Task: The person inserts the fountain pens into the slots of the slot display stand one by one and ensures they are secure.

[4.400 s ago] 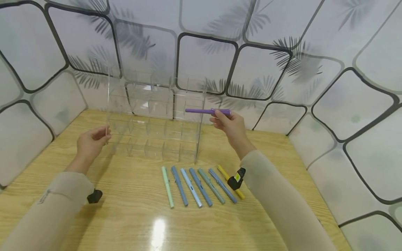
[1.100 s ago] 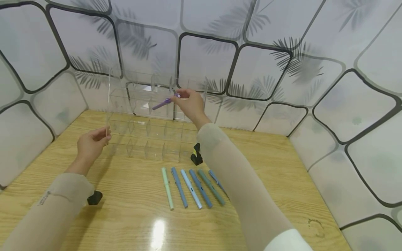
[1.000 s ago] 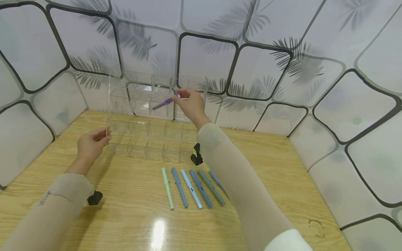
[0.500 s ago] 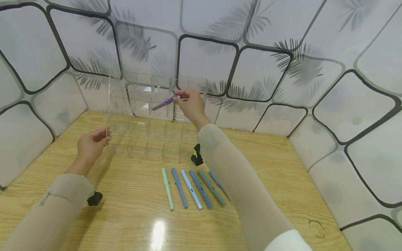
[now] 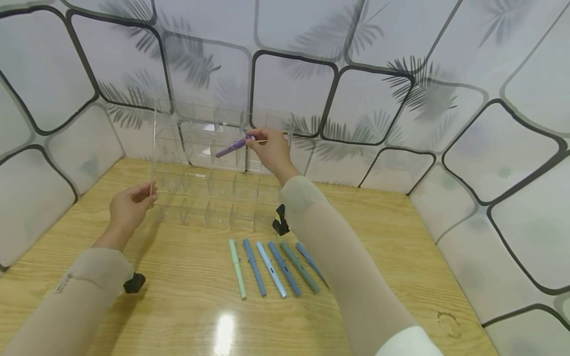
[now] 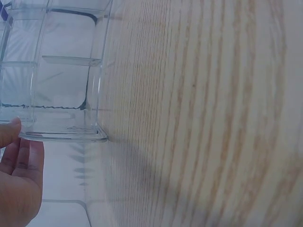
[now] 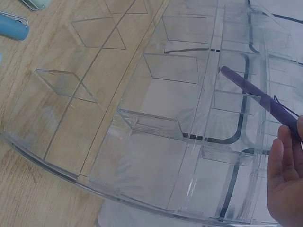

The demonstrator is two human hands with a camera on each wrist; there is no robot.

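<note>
One purple pen [image 5: 232, 148], pinched by the right hand [image 5: 272, 152], has been carried leftward to the clear rack's [image 5: 221, 184] upper middle, seemingly lined up for placing yet unreleased, while the rack's left panel [image 5: 154, 136] is gripped by the left hand [image 5: 129, 203].

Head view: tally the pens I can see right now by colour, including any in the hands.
Purple pen, in the right hand: 1
Light green pen: 1
Dark green pen: 1
Light blue pen: 1
Darker blue pens, one partly behind the right sleeve: 3
Total: 7 pens in view
</note>
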